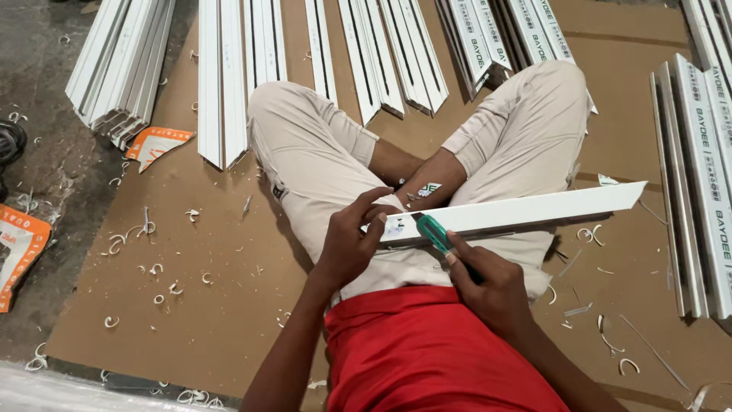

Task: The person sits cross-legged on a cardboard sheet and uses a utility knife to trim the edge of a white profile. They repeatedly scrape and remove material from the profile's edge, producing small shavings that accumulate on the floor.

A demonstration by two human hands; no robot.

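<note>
Sitting cross-legged on brown cardboard (229, 305), we hold a long white plastic strip (526, 211) across our lap, and everything else we place by that strip. Nearest us, just below its left end, our left hand (352, 240) is clenched around that end, thumb and fingers wrapped over the top edge. Just beside it, also on the near side of the strip, our right hand (488, 286) is closed around a green-handled tool (435, 233) whose tip meets the strip close to the left hand; the blade itself is hidden, so we cannot tell its shape. The strip's long axis runs from the left hand out to the right and slightly upward, ending in a slanted cut well past our right knee. So the gripped end lies at the left, the free length stretches away rightward, and the right hand is the nearer one to that free length. Curled white shavings (152, 271) lie scattered on the cardboard to the left of the strip, and more below its right part. Beyond the strip, past our knees, bundles of white profiles (244, 61) lie side by side, with another stack (701, 191) off its right end
</note>
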